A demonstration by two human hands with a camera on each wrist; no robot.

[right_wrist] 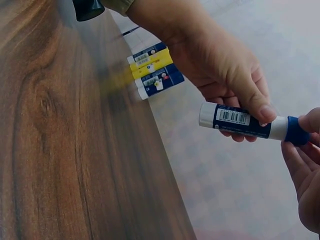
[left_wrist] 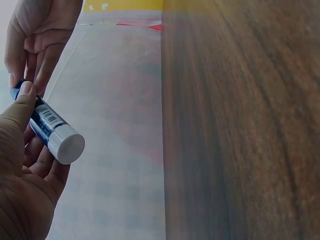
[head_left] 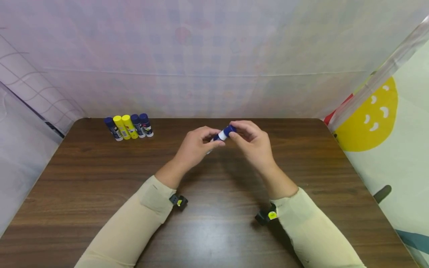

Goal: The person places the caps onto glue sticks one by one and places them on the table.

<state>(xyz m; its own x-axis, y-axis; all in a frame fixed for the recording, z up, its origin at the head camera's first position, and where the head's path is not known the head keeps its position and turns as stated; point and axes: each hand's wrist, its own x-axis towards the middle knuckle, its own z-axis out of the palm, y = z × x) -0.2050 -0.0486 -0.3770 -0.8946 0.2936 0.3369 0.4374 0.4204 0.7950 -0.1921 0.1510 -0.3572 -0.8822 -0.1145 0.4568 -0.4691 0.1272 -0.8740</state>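
Above the table, my left hand (head_left: 193, 146) grips the dark blue body of a glue stick (right_wrist: 239, 120), which has a barcode label and a white base. My right hand (head_left: 254, 145) pinches its blue cap (right_wrist: 297, 131) between thumb and fingers. A white band shows between the cap and the body. The glue stick slants, with its cap end up and to the right in the head view. In the left wrist view, the white base (left_wrist: 69, 145) points toward the camera, while the fingers partly cover the cap end.
Several glue sticks stand in a row at the table's back left, two yellow ones (head_left: 125, 127) between dark blue ones (head_left: 145, 124). The brown wooden table (head_left: 207, 223) meets a pale curtain (head_left: 214, 93) at its back edge.
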